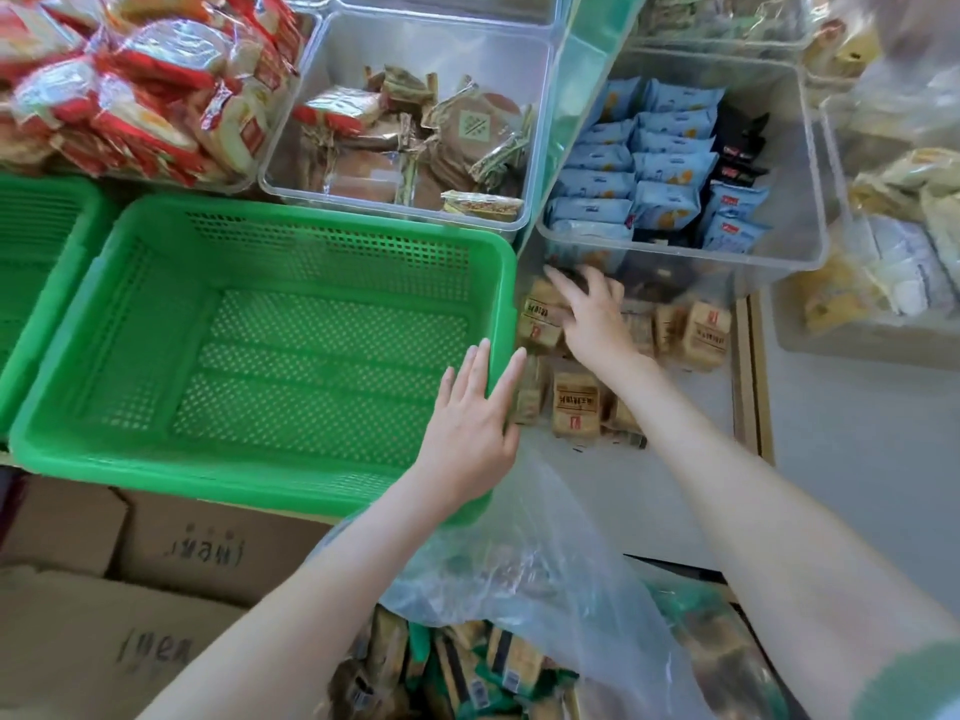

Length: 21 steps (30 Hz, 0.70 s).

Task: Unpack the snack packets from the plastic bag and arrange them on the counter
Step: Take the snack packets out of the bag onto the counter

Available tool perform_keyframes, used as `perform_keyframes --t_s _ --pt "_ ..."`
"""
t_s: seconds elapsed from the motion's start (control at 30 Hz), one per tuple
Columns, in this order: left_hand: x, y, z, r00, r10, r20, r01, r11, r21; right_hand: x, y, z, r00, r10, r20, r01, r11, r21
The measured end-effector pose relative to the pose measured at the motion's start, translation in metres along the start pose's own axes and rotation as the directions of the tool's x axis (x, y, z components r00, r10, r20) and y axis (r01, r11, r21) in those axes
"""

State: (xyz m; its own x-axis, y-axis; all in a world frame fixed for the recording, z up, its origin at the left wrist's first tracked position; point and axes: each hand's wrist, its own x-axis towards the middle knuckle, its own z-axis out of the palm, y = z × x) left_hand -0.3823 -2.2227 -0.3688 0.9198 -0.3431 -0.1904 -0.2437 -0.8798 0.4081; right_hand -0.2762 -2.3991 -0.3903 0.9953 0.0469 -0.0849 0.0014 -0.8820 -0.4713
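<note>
Two bare hands at work over a white counter (623, 491).

- Left hand (475, 413): fingers straight and close together, laid flat on the right rim of a green basket (311, 213) with nothing in it.
- Right hand (589, 314): fingers spread, resting on top of the tan snack packets (704, 330). These lie in loose rows on the counter, just beside the basket and below a clear bin.
- Plastic bag (545, 579): clear and crumpled, at the counter's near edge between the forearms. More packets (467, 667) in green and tan wrappers show inside it.
- Clear bin (800, 174): blue packets and a few dark ones.
- Second clear bin (311, 70): brown round packets.
- Red-wrapped packets (130, 96): heaped at far left.
- Second green basket (31, 226): at the left edge.
- Cardboard boxes (182, 553): below the baskets.
- Further bins of pale packets: at right, blurred.
</note>
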Motion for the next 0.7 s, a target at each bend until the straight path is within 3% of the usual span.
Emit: perform_keyframes --t_s 0.07,0.1,0.23,0.3,0.43,0.57,0.7 --pt "0.0 -0.001 0.0 1.0 -0.005 0.011 0.005 1.0 -0.013 0.002 0.003 0.006 0.994 -0.084 0.063 0.096 0.969 -0.226" --pt "0.0 -0.001 0.0 1.0 -0.005 0.014 0.005 1.0 -0.016 0.001 0.003 0.009 0.986 -0.106 0.127 0.134 0.962 -0.238" --pt "0.0 0.0 -0.001 1.0 -0.003 0.018 0.003 1.0 -0.023 -0.008 0.001 0.012 0.955 -0.171 0.241 0.176 0.984 0.001" --pt "-0.001 0.001 -0.002 1.0 0.002 0.017 -0.002 1.0 -0.019 -0.018 -0.004 0.002 0.963 -0.18 0.199 0.173 0.984 0.052" --pt "-0.004 0.001 -0.006 1.0 -0.001 -0.005 0.002 1.0 0.008 -0.058 -0.029 -0.026 0.973 -0.226 -0.045 0.228 0.972 0.048" --pt "-0.025 -0.001 -0.014 0.994 0.062 -0.092 -0.066 0.997 -0.043 -0.135 -0.062 -0.032 0.9 -0.333 -0.28 0.343 0.939 -0.012" --pt "-0.085 -0.014 -0.023 0.96 0.16 -0.231 -0.175 0.984 -0.043 -0.229 -0.099 -0.004 0.89 -0.417 -0.184 0.423 0.906 -0.009"
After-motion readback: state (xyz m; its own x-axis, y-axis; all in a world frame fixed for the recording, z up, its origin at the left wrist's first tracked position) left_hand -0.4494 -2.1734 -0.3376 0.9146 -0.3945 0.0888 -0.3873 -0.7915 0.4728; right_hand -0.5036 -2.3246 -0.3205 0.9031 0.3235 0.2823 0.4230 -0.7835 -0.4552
